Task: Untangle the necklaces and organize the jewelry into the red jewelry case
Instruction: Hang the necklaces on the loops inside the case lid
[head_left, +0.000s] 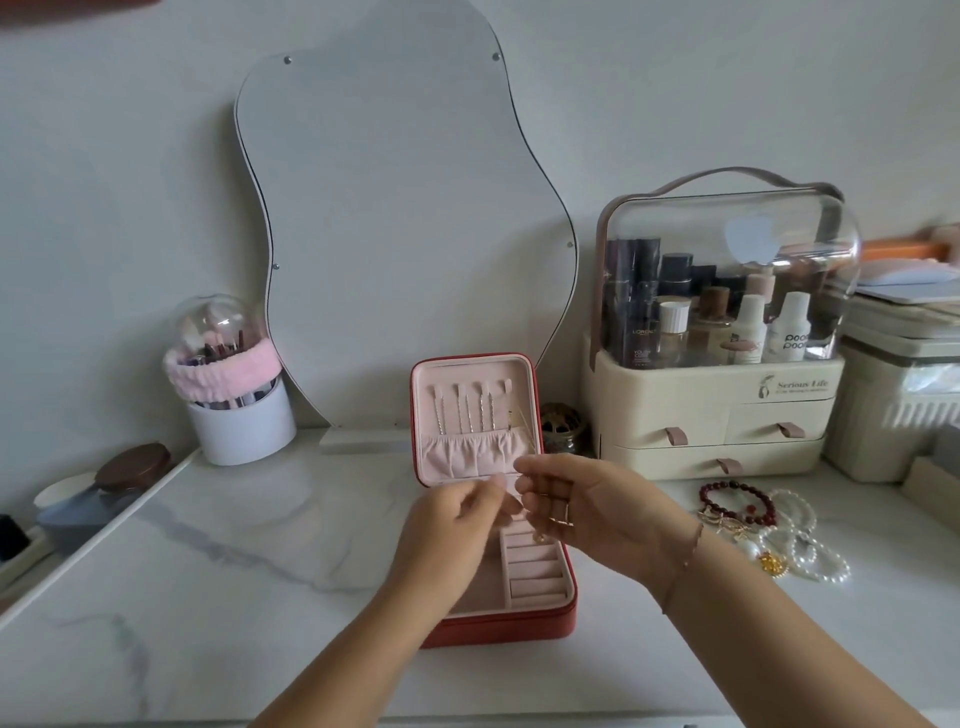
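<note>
A white marble tabletop (234, 597) stood against a pale wall, and a wavy mirror (405, 234) leaned there in the upper middle of the frame. The red jewelry case (498, 631) lay open in the lower middle of the frame, with its pink lid (472, 374) standing up at the back. Some silver chains (462, 410) hung in a row inside the lid, above a small pink pocket. A row of pink ring rolls (535, 569) filled the right side of the bottom half. Both hands were held over the open case, close together. The left hand (447, 525) had its fingers curled in and its fingertips pressed together in a pinch. The right hand (587, 504) was turned palm up, with its fingertips pinching too. They held a thin gold necklace (523, 428) that ran up along the right edge of the lid; it was too fine to see well between the fingers. At the lower right of the frame, a dark red bead bracelet (727, 501) and some pearl bracelets (810, 556) lay on the tabletop. Behind them stood a cream makeup box (717, 405) with a clear top. On the left stood a white brush holder (241, 426).
</note>
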